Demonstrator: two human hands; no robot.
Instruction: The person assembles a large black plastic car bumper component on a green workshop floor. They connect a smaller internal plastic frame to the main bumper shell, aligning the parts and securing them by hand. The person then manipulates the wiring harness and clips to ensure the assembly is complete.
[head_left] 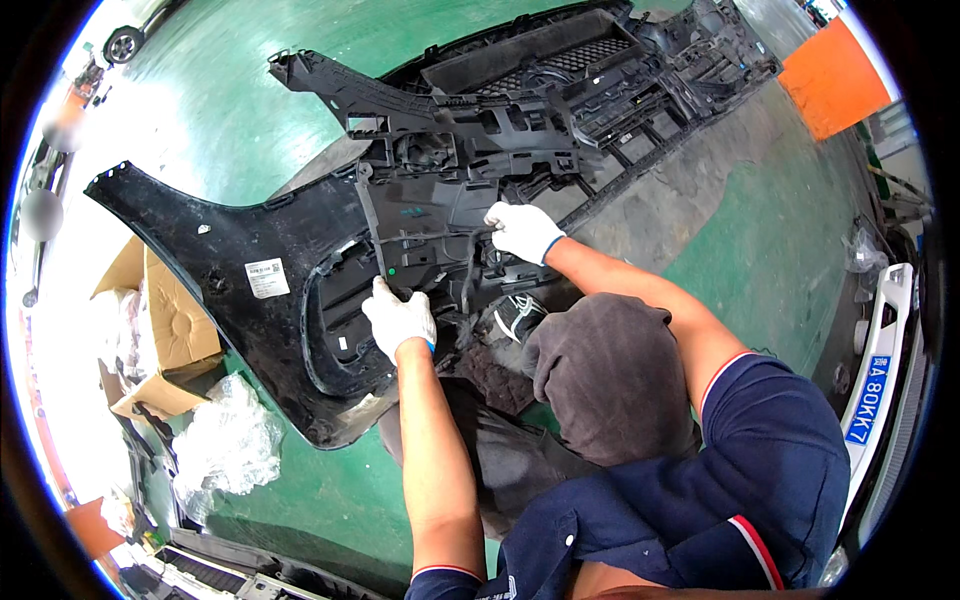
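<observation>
A large black car bumper [230, 245] lies inner side up in front of me, with a white paper label [267, 278] stuck on its left part. My left hand [400, 318], in a white glove, rests on its near inner edge, with thumb and forefinger spread apart. My right hand [525, 233], gloved too, is closed over the bumper's middle. Whatever its fingers pinch is hidden. A thin black cable [470, 265] runs across the black inner panel [415, 212] toward the right hand. A small green dot [391, 272] marks the panel between the hands.
A cardboard box [180, 310] with plastic-wrapped contents stands at the left, beside crumpled clear plastic wrap [230, 440]. An orange panel [835, 75] is at the far right. A white car bumper [878, 360] with a blue plate stands at the right. The floor [740, 235] is green.
</observation>
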